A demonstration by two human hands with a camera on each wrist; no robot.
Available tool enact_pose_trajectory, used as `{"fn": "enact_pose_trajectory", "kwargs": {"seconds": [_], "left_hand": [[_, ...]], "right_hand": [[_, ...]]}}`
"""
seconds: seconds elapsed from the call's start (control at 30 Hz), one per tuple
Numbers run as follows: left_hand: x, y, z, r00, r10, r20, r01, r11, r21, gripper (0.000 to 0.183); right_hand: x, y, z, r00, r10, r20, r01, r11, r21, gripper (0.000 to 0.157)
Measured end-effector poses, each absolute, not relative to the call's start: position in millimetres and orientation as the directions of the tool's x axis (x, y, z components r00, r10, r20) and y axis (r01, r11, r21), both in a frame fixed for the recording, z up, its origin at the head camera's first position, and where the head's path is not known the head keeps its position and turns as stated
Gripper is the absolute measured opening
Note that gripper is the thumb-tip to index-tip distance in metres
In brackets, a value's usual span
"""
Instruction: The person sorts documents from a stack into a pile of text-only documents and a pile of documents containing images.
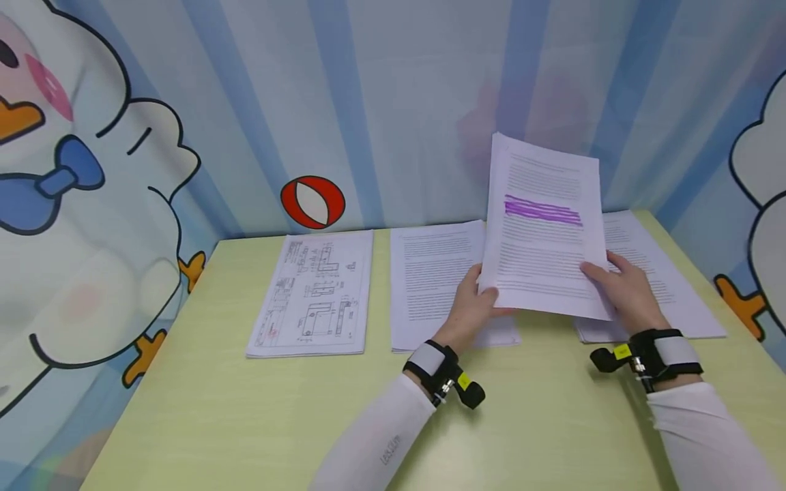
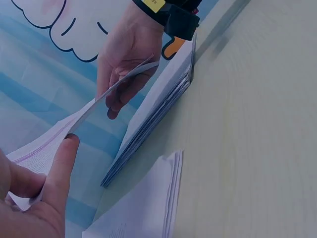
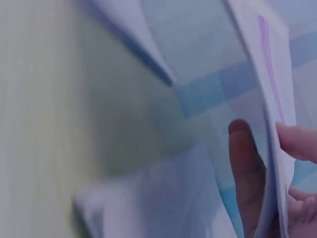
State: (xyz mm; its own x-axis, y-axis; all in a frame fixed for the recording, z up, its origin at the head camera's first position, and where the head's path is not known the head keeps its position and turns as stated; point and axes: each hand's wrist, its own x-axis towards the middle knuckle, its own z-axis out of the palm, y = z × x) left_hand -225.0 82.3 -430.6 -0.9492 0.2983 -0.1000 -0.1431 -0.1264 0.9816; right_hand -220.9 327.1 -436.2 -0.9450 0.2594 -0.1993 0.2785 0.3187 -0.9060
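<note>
Both hands hold a thin stack of printed paper (image 1: 543, 259) up off the table, its top sheet marked with purple highlighter lines. My left hand (image 1: 469, 310) pinches the lower left corner, thumb on the front and fingers behind. At the lower right edge my right hand (image 1: 629, 290) grips the stack the same way; in the left wrist view this right hand (image 2: 131, 59) shows its fingers beneath the sheets. The right wrist view catches the stack edge-on (image 3: 270, 124), between thumb and fingers. Behind the raised stack lie a middle paper pile (image 1: 430, 286) and a right paper pile (image 1: 660, 286), each partly covered.
On the left of the pale yellow table (image 1: 245, 423) lies a pile of technical drawings (image 1: 316, 293). A striped blue curtain (image 1: 405, 123) with cartoon figures hangs right behind the table's back edge. Wrist cameras are strapped to both wrists.
</note>
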Motion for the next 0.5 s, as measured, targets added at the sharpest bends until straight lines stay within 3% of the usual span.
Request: {"fn": "enact_pose_trajectory", "kwargs": {"seconds": [0.23,0.5], "left_hand": [[-229,41,-424,-0.962,0.262,-0.073,-0.093,-0.064,0.994,0.038],[-229,-10,-416,-0.973,0.216,-0.086,-0.077,0.051,0.996,0.037]], "right_hand": [[-223,295,-419,-0.968,0.181,-0.176,0.199,0.116,-0.973,0.077],[-235,255,-425,-0.978,0.184,-0.099,0.124,0.129,-0.984,0.07]]}}
